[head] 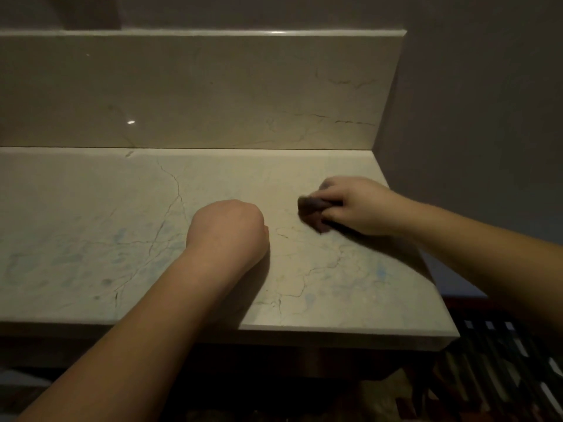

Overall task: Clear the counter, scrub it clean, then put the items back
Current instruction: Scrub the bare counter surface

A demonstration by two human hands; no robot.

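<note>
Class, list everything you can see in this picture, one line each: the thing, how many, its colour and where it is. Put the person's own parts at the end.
counter: one, pale beige marble with dark veins and faint blue smears, fills the middle of the view.
backsplash: one, beige marble, stands upright along the counter's far edge.
wall: one, grey, right of the counter.
scrubbing pad: one, dark brown, blurred, on the counter right of centre.
striped thing: one, dark with pale bars, lower right below the counter; too dim to identify.
left hand: one, fist closed, resting on the counter at centre.
right hand: one, grips the scrubbing pad against the counter.
</note>
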